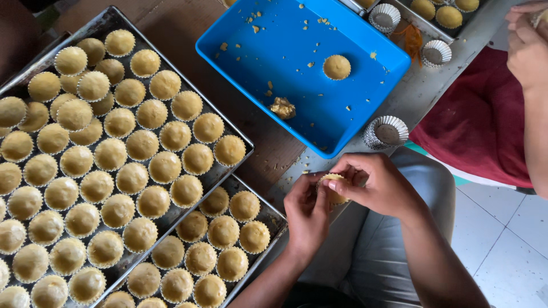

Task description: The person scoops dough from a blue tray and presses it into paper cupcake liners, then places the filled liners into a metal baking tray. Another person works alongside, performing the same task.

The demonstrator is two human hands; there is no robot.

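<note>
**Pastry Cup Held Over the Desk Edge**

Brown desk [188, 34] surface carries two metal baking trays and a blue plastic tub. White floor tiles show at lower right.

1. Left hand [306, 214]: fingers curled, gripping the pastry cup [333, 191] from the left side. Grasping.
2. Right hand [381, 185]: fingers bent over the same pastry cup from the right, thumb on its rim. Grasping.
3. Pastry cup: a small fluted mould lined with pale dough, held between both hands just off the desk edge, above the person's grey-trousered lap.

Surroundings:
- Large tray [103, 25], left: packed with dough-filled cups, some stacked along the upper left.
- Smaller tray [274, 214], just beside the left hand: holds further rows of filled cups.
- Blue tub [285, 51]: contains one filled cup [337, 67], a lump of dough [282, 107] and scattered crumbs.
- Empty fluted moulds [387, 132] stand near the tub's right corner.
- Another person's hand [528, 43] shows at upper right, above a red cloth [479, 125].
</note>
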